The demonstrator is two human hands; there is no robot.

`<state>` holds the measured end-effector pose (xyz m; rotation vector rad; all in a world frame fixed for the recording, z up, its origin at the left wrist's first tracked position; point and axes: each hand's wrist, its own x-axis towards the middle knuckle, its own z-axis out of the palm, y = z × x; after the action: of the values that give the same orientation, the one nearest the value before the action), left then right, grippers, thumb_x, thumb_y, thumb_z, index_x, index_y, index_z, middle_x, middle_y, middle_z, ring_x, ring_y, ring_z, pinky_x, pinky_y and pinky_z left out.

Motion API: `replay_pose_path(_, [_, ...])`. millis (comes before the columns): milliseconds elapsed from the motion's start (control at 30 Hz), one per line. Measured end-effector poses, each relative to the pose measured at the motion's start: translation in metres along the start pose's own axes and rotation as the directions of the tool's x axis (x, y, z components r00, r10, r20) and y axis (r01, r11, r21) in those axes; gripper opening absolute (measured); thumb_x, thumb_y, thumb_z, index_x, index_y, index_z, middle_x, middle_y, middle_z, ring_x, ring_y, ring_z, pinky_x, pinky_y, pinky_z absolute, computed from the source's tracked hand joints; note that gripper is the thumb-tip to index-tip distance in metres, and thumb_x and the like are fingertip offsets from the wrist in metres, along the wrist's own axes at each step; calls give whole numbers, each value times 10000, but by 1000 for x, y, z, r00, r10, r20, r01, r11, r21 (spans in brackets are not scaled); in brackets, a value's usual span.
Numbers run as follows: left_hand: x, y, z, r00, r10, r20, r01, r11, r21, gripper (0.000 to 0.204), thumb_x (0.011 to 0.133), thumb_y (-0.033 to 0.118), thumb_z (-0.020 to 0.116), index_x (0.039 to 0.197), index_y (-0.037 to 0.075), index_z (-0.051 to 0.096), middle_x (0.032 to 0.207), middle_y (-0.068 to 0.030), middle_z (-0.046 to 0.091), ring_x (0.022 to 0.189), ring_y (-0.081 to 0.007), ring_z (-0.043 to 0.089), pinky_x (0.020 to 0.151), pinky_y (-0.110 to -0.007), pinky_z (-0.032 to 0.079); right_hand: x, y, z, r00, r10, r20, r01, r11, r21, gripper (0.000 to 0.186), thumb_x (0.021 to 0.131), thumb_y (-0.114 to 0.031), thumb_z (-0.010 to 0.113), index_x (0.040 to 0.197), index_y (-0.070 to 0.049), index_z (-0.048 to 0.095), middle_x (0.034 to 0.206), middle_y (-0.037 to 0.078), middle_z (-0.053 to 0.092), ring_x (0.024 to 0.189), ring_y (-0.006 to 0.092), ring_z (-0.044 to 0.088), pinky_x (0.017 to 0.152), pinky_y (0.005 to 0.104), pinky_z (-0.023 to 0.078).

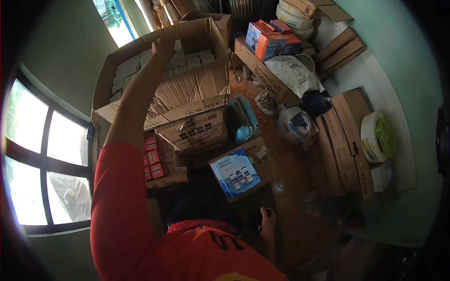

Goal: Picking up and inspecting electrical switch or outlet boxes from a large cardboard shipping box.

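Note:
My left arm, in a red sleeve, reaches up over a large open cardboard carton [197, 86]. At its top my left hand [163, 49] is closed, with the fingers curled down among small white boxes [132, 64] packed in rows. Whatever those fingers grip is hidden behind the hand. Low beside my body, my right hand [267, 221] is closed, its thumb and fingers drawn together. Something dark lies against it, too dim to name. Ahead of this hand a blue and white printed box [234, 174] rests on a brown carton.
Below the large carton stand another cardboard carton [194, 131] and several red boxes [152, 157]. A teal plastic case [244, 119] is beside them. Farther right are orange and blue boxes [267, 42], a white bag [295, 72], long flat cartons [340, 145] and a white bucket [371, 138].

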<state>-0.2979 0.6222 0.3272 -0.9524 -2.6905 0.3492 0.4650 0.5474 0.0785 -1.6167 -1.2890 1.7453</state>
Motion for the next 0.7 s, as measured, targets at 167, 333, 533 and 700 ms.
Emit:
replay_pose_path(167, [-13, 10, -29, 994, -108, 32, 112, 965, -237, 619, 831, 351, 824, 1380, 182, 593, 1404, -116, 612, 1306, -316, 587, 1001, -501, 529, -16, -19, 16, 976, -205, -75, 215, 960, 177, 117, 917, -76, 678, 999, 5, 701, 972, 63, 699, 916, 163, 618, 889, 316, 481])
replay_pose_path(333, [-110, 1, -130, 981, 96, -171, -168, 858, -486, 390, 858, 350, 786, 1142, 90, 723, 1153, -165, 722, 1034, -315, 723, 856, -478, 589, -43, -58, 12, 971, -88, 222, 125, 979, -158, 154, 906, -52, 670, 1033, 1, 737, 1042, 83, 732, 1024, 164, 651, 949, 303, 474])
replay_pose_path(533, [-349, -52, -106, 728, 486, -483, -565, 27, -825, 94, 887, 99, 734, 973, 66, 716, 852, -88, 718, 774, -189, 717, 693, -338, 574, -67, -65, -5, 774, 282, 566, 156, 782, -603, 199, 901, -146, 724, 1014, 12, 765, 926, 60, 758, 867, 120, 675, 824, 304, 528])
replay_pose_path(700, [-579, -84, 51, 722, 548, 423, 27, 589, -808, 217, 937, 281, 618, 926, 79, 694, 847, -188, 699, 798, -406, 691, 670, -490, 551, -71, -16, -3, 437, 530, 727, 283, 686, -670, 268, 949, -240, 705, 1044, 7, 746, 936, 33, 740, 851, 96, 658, 786, 279, 525])
